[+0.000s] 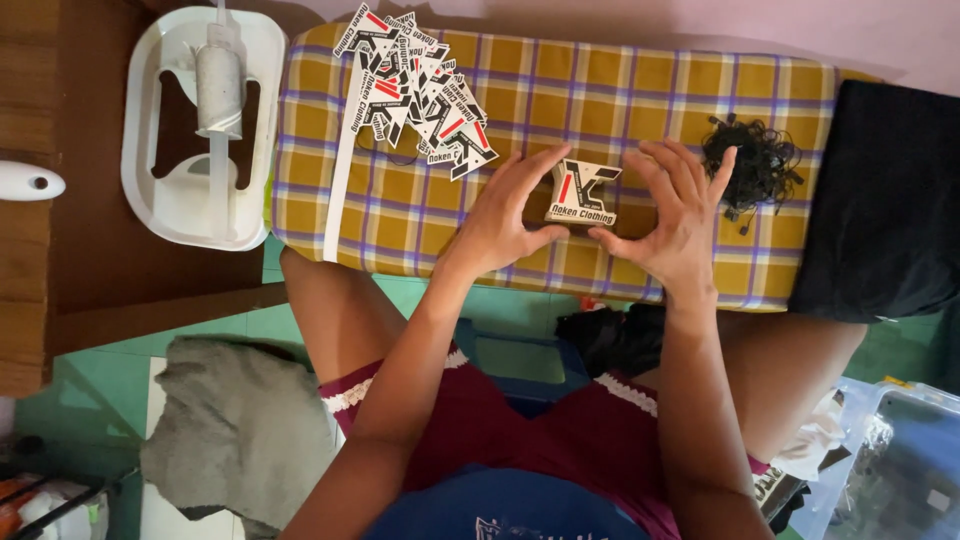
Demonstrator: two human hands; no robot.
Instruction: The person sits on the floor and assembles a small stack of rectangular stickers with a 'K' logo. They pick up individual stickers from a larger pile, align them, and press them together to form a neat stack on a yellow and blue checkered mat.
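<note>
My left hand [507, 215] and my right hand [672, 215] together hold a small stack of die-cut card tags [582, 192], printed in black, white and red, just above a yellow and purple checked cushion [620, 90]. Thumbs and fingertips of both hands pinch the stack's edges. A loose pile of the same tags [415, 85] lies on the cushion to the upper left. A tangle of black strings [762, 163] rests on the cushion just right of my right hand.
A white plastic tray with a grey tool [205, 120] sits on a brown wooden surface at the left. A folded black cloth [890, 200] lies at the right. A grey rag [240, 430] is on the green floor.
</note>
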